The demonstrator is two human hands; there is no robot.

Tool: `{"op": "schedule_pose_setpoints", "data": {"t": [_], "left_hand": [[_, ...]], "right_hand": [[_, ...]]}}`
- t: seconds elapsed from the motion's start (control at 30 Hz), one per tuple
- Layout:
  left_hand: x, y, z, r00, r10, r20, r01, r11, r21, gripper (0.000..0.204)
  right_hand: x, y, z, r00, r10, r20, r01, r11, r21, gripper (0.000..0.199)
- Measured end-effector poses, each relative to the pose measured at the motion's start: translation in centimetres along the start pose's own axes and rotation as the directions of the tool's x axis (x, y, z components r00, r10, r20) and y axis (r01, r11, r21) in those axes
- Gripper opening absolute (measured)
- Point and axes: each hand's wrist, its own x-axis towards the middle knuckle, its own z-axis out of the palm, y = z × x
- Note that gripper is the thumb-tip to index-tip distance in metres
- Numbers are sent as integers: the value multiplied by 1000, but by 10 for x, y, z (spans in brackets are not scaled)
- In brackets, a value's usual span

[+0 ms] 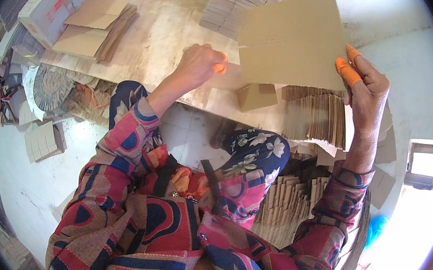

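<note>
My right hand (366,79), with orange covers on two fingers, grips the right edge of a flat brown cardboard sheet (291,43). The sheet is raised and tilted over the bench. Left of it, my left hand (201,65) is closed, its orange-covered fingertips pinched together; whatever they may hold is too small or hidden to make out. Below the sheet a small folded cardboard piece (258,97) rests on the bench. Close under my right hand stands a thick row of cardboard pieces (314,115) on edge, partly covered by the sheet.
The wooden bench (163,27) runs across in front of me. On its far left lie stacked cardboard sheets (92,32) beside a white carton (51,18). More stacks (239,1) stand at the back. Below right, cardboard bundles (286,199) sit near my leg.
</note>
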Motion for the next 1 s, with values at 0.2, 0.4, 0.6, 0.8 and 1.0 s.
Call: {"op": "schedule_pose_setpoints", "data": {"t": [0.2,0.4,0.6,0.8,1.0], "left_hand": [[2,5,0,998,-63,29,63,998,13,13],[3,7,-2,998,-63,2,63,998,-16,12],[5,6,-4,995,-96,9,96,994,-44,14],[3,1,-1,998,-56,19,58,996,-74,15],[8,9,2,998,-45,47,48,996,-75,13]], "right_hand": [[4,-6,12,995,35,91,-17,982,-185,32],[6,-9,14,994,36,105,-12,974,-225,32],[3,-16,14,987,95,130,-55,957,-284,32],[6,-10,16,980,47,192,-15,986,-166,22],[9,22,45,938,-166,304,231,953,-194,18]]}}
